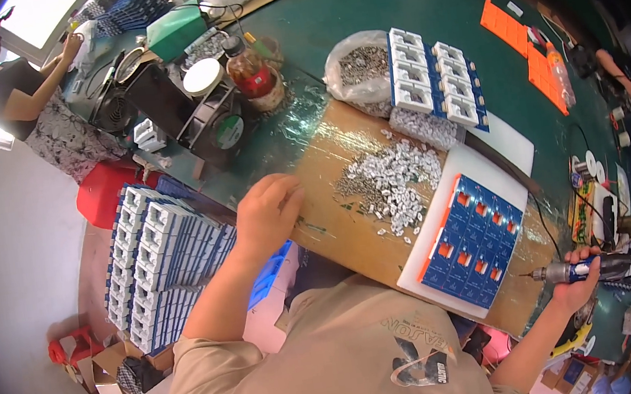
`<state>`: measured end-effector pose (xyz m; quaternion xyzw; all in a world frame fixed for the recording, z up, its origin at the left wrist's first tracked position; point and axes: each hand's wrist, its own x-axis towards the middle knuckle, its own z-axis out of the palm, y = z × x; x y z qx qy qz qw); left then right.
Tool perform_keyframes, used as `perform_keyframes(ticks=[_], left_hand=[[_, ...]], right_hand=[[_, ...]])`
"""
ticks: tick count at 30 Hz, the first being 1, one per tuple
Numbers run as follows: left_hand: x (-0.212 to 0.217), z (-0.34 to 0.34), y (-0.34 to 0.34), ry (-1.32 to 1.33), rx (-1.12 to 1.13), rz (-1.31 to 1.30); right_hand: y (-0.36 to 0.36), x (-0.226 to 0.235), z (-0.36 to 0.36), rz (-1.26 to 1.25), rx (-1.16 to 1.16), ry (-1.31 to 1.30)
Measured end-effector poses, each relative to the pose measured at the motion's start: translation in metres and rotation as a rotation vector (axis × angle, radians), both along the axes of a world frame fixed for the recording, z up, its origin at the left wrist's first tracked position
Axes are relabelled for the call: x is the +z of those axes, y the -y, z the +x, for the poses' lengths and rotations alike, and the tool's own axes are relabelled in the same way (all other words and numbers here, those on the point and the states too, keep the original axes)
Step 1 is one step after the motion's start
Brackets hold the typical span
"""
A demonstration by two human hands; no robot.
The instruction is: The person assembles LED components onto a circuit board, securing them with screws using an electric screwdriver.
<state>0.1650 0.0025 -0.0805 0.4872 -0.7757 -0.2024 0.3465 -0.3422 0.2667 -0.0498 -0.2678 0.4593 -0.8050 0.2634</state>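
Note:
My right hand grips an electric screwdriver, its bit pointing left toward a blue circuit-board panel. The panel, with orange patches showing through its openings, lies on a white foam pad. My left hand is by the left edge of a cardboard sheet, fingers curled together; anything between them is hidden. On the cardboard, to the right of that hand, is a loose pile of small white parts beside a heap of small screws.
Stacked white-and-blue panels stand at left. Beyond the cardboard are a bag of screws and white housings on blue boards. A black fan and a jar stand far left. Orange strips lie far right. Another person works at upper left.

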Motion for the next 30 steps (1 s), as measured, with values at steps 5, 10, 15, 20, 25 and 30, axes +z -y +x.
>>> perform_keyframes(ticks=[5,10,15,20,25,30], left_hand=[[0.004,0.001,0.004,0.005,-0.044,-0.023],[0.006,-0.001,0.007,0.014,-0.048,0.012],[0.007,-0.005,0.013,-0.004,-0.075,-0.050],[0.002,-0.008,0.016,0.007,-0.086,-0.033],[-0.006,-0.016,0.018,0.005,-0.097,-0.024],[-0.006,-0.021,0.021,0.030,-0.111,-0.042]], right_hand=[[0.010,0.002,0.001,0.002,-0.114,-0.039],[0.018,0.000,0.005,-0.001,-0.120,-0.055],[0.022,-0.004,0.003,0.005,-0.193,-0.119],[0.027,-0.007,0.008,0.016,-0.223,-0.196],[0.029,-0.013,0.010,0.024,-0.216,-0.228],[0.029,-0.013,0.013,0.044,-0.223,-0.258]])
